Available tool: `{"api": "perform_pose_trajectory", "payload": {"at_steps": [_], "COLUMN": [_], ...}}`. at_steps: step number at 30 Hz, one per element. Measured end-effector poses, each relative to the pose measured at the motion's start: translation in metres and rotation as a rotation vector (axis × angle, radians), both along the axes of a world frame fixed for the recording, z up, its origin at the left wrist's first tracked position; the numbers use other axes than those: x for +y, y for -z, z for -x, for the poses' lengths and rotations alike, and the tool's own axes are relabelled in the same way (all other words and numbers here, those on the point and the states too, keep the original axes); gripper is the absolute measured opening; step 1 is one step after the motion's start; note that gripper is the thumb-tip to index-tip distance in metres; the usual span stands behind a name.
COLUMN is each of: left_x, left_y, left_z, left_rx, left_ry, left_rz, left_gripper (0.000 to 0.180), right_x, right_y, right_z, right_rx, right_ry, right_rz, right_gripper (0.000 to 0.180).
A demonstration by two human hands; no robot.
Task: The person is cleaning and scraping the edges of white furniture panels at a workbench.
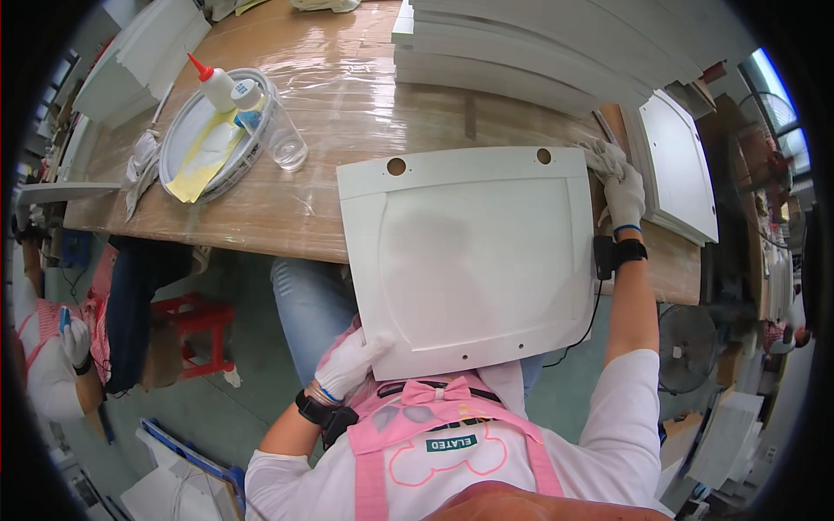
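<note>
A white cabinet-door-like panel [486, 260] with a raised inner frame leans from the table edge toward my lap. Along its far edge are two round holes, and two small holes sit near its close edge. My left hand [352, 360], in a white glove, grips the panel's lower left corner. At the far right corner my right hand [625, 195], also gloved, is closed on a crumpled greyish rag [601, 160], which touches the panel's edge. The fingertips inside the rag are hidden.
On the plastic-covered table [347, 104], a round white tub lid [165, 156] holds a red-tipped glue bottle [217, 87] and yellow paper; a clear bottle [287, 143] stands beside it. White panels are stacked at the back [521, 52] and right [678, 165]. A co-worker's gloved hand [76, 341] shows left.
</note>
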State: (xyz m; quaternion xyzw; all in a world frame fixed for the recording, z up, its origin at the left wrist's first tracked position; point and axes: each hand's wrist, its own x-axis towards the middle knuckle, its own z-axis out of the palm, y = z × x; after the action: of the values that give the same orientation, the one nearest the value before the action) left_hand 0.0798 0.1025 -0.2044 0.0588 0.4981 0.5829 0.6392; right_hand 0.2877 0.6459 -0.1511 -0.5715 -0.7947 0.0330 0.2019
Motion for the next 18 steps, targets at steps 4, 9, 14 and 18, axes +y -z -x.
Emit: {"api": "perform_pose_trajectory", "payload": {"at_steps": [4,9,14,18], "left_x": [0.003,0.006,-0.003,-0.007], "left_y": [0.011,0.008,0.028,0.035], "left_z": [-0.004,0.004,0.006,0.014], "left_rx": [-0.111,-0.111,-0.050,-0.112], "left_ry": [-0.127,-0.077,-0.066,-0.002], "left_rz": [-0.033,-0.004,0.137,0.175], "left_gripper": [0.057,0.060,0.055,0.051], "right_x": [-0.024,-0.065,-0.169,-0.202], "right_y": [-0.048,-0.095,-0.105,-0.057], "right_z": [0.005,-0.151,-0.051,-0.021], "right_rx": [0.833,1.337,0.450,0.468], "right_ry": [-0.165,-0.412,-0.272,-0.186], "right_rz": [0.278,0.800,0.894,0.556], "right_gripper": [0.033,0.029,0.033,0.048]}}
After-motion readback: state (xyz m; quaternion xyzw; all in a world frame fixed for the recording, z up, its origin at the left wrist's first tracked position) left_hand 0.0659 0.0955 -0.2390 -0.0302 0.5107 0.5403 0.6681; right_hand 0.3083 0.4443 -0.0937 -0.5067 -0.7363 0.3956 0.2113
